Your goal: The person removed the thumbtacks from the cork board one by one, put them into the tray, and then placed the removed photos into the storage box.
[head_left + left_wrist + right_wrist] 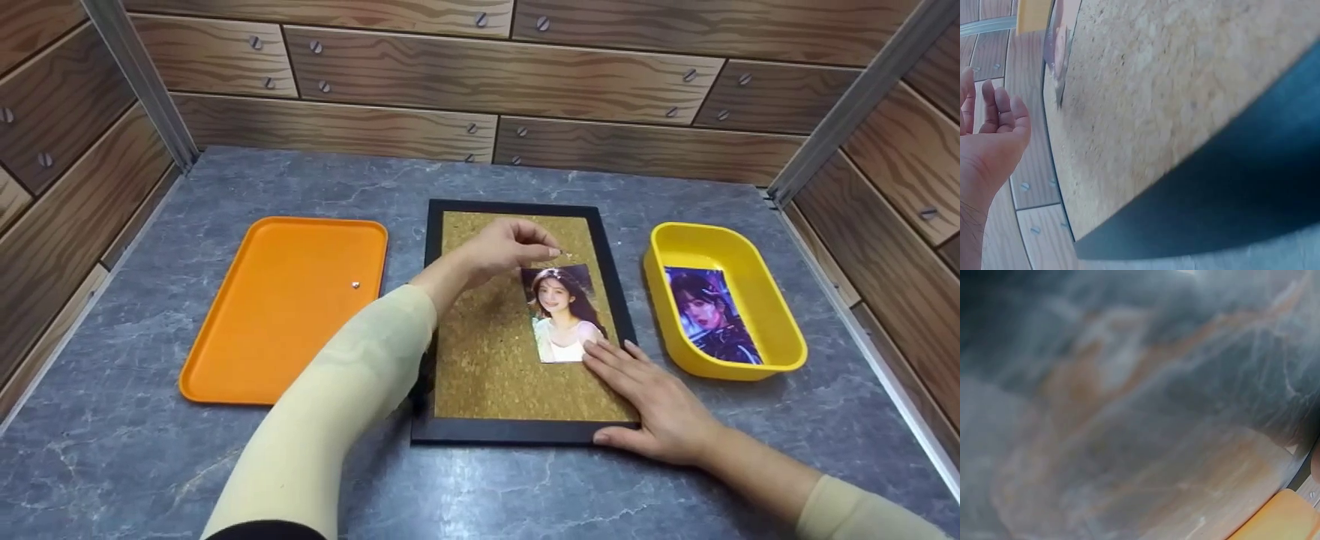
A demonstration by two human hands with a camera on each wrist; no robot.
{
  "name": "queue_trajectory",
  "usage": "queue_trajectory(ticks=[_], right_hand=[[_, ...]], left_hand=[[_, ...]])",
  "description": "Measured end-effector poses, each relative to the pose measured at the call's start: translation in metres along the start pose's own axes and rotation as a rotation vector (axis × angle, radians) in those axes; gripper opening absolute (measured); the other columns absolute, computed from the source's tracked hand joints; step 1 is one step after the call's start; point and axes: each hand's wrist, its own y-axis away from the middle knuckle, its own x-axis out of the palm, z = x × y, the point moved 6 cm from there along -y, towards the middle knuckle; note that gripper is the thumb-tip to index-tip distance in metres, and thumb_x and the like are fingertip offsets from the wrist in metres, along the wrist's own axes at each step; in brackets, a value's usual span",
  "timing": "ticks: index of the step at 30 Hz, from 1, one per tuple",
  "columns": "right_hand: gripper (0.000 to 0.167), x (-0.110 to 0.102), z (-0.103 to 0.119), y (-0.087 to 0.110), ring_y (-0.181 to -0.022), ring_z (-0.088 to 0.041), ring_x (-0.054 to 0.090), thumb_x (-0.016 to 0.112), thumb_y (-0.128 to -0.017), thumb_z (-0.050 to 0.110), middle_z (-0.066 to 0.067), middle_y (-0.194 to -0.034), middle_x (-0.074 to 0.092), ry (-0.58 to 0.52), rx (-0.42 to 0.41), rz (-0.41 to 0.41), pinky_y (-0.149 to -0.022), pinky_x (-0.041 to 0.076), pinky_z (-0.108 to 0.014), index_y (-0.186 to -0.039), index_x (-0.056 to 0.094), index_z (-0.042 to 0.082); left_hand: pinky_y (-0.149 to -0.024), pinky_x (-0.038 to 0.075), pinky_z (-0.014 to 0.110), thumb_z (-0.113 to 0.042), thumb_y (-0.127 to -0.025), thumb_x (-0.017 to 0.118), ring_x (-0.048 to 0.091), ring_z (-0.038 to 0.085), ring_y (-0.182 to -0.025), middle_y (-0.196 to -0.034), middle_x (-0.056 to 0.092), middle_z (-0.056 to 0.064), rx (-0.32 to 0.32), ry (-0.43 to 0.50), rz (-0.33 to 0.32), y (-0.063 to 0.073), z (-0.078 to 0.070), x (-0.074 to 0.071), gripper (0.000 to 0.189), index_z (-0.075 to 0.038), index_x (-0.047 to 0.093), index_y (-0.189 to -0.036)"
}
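A framed cork board (pixel 487 375) with a black border lies on the table. On its right side is a photo (pixel 555 307) of a smiling person in a white top. My left hand (pixel 502 246) is over the board just above the photo's top edge, thumb and fingertips together, seemingly pinching a tiny pin-like piece (pixel 568 256); its kind is too small to make out. My right hand (pixel 652 405) lies with fingers extended, fingertips touching the photo's lower right corner and thumb on the black frame. The left wrist view shows the cork and the photo's edge (pixel 1060 50).
An orange tray (pixel 277 322) at the left bears a small silvery piece (pixel 355 285). At the right stands a yellow bin (pixel 780 330) with another photo (pixel 709 315) in it, a purple-toned portrait. Wood-patterned walls (pixel 450 75) enclose the grey marbled table (pixel 480 487).
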Motion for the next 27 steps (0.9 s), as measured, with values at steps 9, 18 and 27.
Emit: queue_trajectory(ticks=[9, 18, 27], right_hand=[[0.095, 0.000, -0.001, 0.001, -0.150, -0.040, 0.042, 0.080, -0.088, 0.055, -0.013, -0.166, 0.043, 0.002, -0.001, -0.005, -0.129, 0.018, -0.046, -0.160, 0.046, 0.004], [0.094, 0.002, -0.002, 0.001, -0.154, -0.035, 0.035, 0.079, -0.090, 0.055, -0.013, -0.168, 0.039, -0.011, 0.040, 0.064, -0.131, 0.009, -0.039, -0.162, 0.043, 0.006], [0.094, 0.001, -0.002, 0.001, -0.152, -0.037, 0.039, 0.080, -0.088, 0.054, -0.013, -0.166, 0.042, -0.002, 0.019, 0.033, -0.130, 0.014, -0.042, -0.161, 0.045, 0.005]], left_hand=[[-0.083, 0.052, 0.033, -0.008, -0.101, 0.072, 0.062, 0.013, -0.088, -0.096, 0.072, -0.002, 0.049, -0.066, -0.028, 0.018, -0.021, -0.019, 0.011, -0.003, 0.078, -0.109], [-0.086, 0.053, 0.030, -0.013, -0.103, 0.071, 0.061, 0.014, -0.092, -0.102, 0.071, 0.000, 0.045, -0.116, -0.049, 0.040, -0.038, -0.042, 0.021, 0.001, 0.076, -0.119], [-0.086, 0.052, 0.031, -0.012, -0.102, 0.072, 0.060, 0.017, -0.095, -0.100, 0.069, 0.001, 0.046, -0.086, -0.112, 0.056, -0.042, -0.067, 0.010, -0.007, 0.077, -0.109]])
